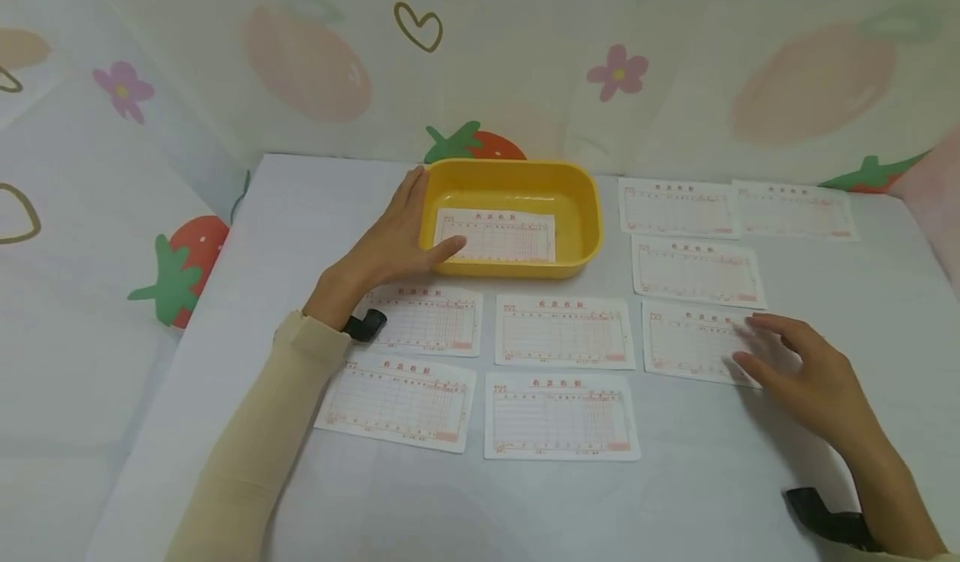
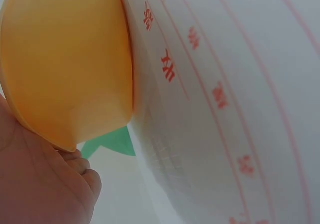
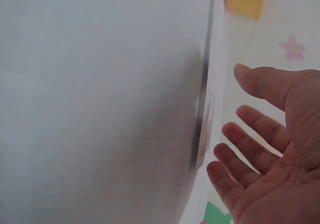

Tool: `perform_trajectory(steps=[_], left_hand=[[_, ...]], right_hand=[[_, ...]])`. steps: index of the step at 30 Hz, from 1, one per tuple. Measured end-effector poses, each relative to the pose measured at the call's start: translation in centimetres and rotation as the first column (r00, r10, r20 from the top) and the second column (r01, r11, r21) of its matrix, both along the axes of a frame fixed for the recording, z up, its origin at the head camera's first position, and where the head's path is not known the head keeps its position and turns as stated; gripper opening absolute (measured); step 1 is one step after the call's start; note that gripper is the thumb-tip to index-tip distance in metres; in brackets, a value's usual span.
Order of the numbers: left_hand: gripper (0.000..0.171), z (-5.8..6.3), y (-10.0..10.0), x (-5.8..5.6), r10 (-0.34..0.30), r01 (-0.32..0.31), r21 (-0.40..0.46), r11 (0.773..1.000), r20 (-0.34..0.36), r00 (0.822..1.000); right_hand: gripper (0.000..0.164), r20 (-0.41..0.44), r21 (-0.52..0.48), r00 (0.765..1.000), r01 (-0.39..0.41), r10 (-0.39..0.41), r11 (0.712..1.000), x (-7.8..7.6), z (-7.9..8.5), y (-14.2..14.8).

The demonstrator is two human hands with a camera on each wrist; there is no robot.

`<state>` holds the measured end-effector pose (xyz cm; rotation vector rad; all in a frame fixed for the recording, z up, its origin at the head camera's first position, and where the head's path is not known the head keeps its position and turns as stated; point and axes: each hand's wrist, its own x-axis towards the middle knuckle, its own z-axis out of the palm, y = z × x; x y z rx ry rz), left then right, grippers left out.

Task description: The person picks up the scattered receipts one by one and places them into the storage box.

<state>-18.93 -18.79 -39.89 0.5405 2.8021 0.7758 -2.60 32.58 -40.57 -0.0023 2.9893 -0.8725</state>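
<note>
At the back of the table stands a yellow plastic basin point(image 1: 517, 270), with a printed paper slip point(image 1: 495, 237) lying in its front left part. My left hand point(image 1: 393, 237) holds the basin by its left end, thumb over the front rim and fingers along the outer wall. In the left wrist view its palm point(image 2: 45, 184) meets the basin's rim. On the right, my right hand point(image 1: 806, 374) hovers at the right end of another slip point(image 1: 690, 341), thumb and fingers spread apart. The right wrist view shows nothing between its fingers point(image 3: 250, 149).
Several similar slips are laid out in front of the basin, such as one slip point(image 1: 562, 416) nearest me. More lie right of it, including a slip point(image 1: 697, 270) and two at the back edge. A patterned cloth point(image 1: 525, 70) hangs behind the white table point(image 1: 540, 512).
</note>
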Motion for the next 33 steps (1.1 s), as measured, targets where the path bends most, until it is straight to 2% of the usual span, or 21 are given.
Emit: perform_trajectory(steps=[6,14,20,33], left_hand=[[0.117,0.0,-0.1,0.0,-0.006,0.006,0.002,1.000,-0.012,1.000],[0.118,-0.2,-0.1,0.0,0.001,-0.001,0.005,1.000,-0.015,1.000],[0.118,-0.3,0.0,0.0,0.002,-0.001,0.012,1.000,-0.020,1.000],[0.117,-0.4,0.0,-0.1,-0.001,0.002,0.011,1.000,-0.022,1.000]], right_hand=[[0.063,0.043,0.004,0.999,0.012,-0.013,1.000,0.6,-0.5,0.7],[0.077,0.075,0.034,0.997,-0.031,0.028,0.999,0.4,-0.6,0.9],[0.080,0.094,0.054,0.995,-0.047,0.041,0.997,0.4,-0.9,1.0],[0.096,0.163,0.094,0.986,-0.051,0.035,0.994,0.0,-0.7,1.0]])
